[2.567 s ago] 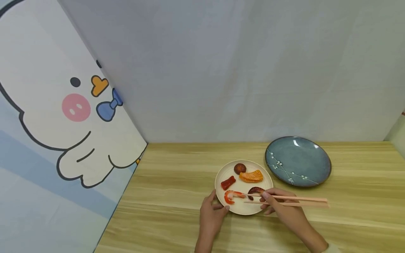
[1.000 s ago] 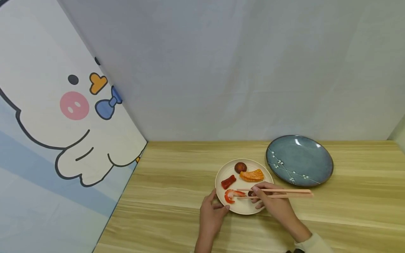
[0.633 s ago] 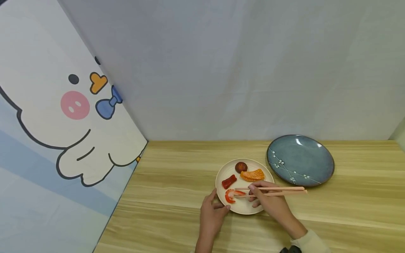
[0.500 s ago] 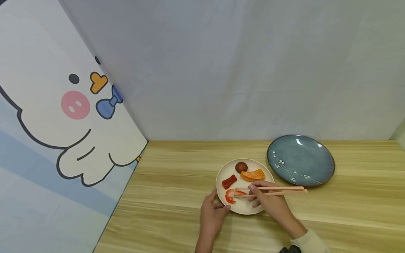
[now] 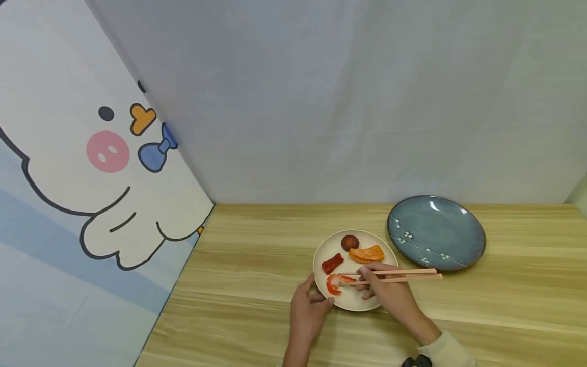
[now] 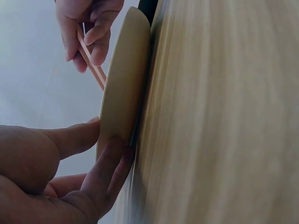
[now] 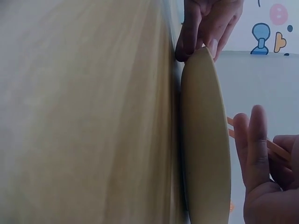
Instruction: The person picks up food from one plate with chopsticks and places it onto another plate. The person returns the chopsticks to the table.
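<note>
My left hand (image 5: pixel 307 317) holds the near-left edge of a round cream plate (image 5: pixel 353 302); in the left wrist view its thumb is at the rim and its fingers against the outer wall. Over the plate's right side, my right hand (image 5: pixel 395 296) grips a pair of pink chopsticks (image 5: pixel 412 272). Their tips straddle a red-and-white shrimp (image 5: pixel 331 283) lying on the plate. A dark red block (image 5: pixel 332 263), an orange salmon-like slice (image 5: pixel 366 254) and a round brown piece (image 5: pixel 350 243) lie behind it. The right hand hides the plate's right part.
A larger blue-grey plate (image 5: pixel 440 232) with white blossoms stands behind and right of the cream plate. The wooden table (image 5: pixel 247 265) meets a pale cloth wall (image 5: pixel 321 102) at the back. A cartoon-printed panel (image 5: pixel 69 204) stands on the left.
My right hand has moved left over the plate with the chopsticks, bringing their tips around the shrimp and covering a dark tentacle seen earlier. The left hand stays at the rim.
</note>
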The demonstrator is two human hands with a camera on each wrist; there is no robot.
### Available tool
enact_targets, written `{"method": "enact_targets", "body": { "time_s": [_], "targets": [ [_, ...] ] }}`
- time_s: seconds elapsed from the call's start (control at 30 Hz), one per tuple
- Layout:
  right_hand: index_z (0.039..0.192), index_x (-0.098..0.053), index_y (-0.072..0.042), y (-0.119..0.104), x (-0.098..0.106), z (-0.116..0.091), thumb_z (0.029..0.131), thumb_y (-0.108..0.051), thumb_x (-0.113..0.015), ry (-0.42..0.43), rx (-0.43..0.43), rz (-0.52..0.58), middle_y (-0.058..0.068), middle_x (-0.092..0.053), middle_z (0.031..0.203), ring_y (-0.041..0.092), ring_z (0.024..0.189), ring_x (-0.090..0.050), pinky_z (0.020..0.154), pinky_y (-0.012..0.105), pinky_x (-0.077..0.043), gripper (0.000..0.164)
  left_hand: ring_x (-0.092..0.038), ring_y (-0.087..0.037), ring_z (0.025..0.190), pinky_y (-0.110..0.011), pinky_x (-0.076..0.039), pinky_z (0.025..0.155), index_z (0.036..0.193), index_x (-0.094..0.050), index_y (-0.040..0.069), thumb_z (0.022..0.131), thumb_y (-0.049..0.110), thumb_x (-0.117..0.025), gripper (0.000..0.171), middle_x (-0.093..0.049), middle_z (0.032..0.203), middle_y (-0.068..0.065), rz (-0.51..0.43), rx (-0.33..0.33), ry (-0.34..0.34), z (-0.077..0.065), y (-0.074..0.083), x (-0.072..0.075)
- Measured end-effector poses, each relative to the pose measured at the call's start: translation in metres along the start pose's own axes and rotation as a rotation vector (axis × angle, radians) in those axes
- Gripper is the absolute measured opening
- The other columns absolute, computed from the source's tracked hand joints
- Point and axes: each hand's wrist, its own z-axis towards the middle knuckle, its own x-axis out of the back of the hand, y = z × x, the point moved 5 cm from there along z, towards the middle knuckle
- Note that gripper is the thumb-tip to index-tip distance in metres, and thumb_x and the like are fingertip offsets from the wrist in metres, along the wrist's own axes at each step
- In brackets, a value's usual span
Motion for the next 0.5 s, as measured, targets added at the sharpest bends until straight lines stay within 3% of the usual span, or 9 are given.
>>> {"method": "enact_targets", "body": {
  "time_s": [0.3, 0.5],
  "targets": [
    [0.110, -0.069, 0.019, 0.0026, -0.0004, 0.0060, 0.107, -0.004, -0.059, 0.015, 0.033, 0.048, 0.025, -0.073, 0.093, 0.011, 0.073, -0.076, 0.066, 0.030, -0.068, 0.025, -0.073, -0.026, 0.093, -0.023, -0.063, 0.071, 0.148, -0.045, -0.019, 0.081, -0.013, -0.082, 0.076, -0.059, 0.125, -0.023, 0.001, -0.009, 0.018, 0.0031, -0.0013, -0.0034],
    [0.107, -0.069, 0.020, 0.0046, 0.0001, 0.0101, 0.106, -0.002, -0.060, 0.038, 0.061, 0.047, 0.026, -0.073, 0.088, 0.009, 0.069, -0.075, 0.063, 0.028, -0.067, 0.024, -0.073, -0.026, 0.093, -0.023, -0.063, 0.071, 0.148, -0.045, -0.019, 0.081, -0.013, -0.082, 0.076, -0.059, 0.126, -0.024, 0.003, -0.011, 0.024, 0.0056, -0.0024, -0.0059]
  ]
}}
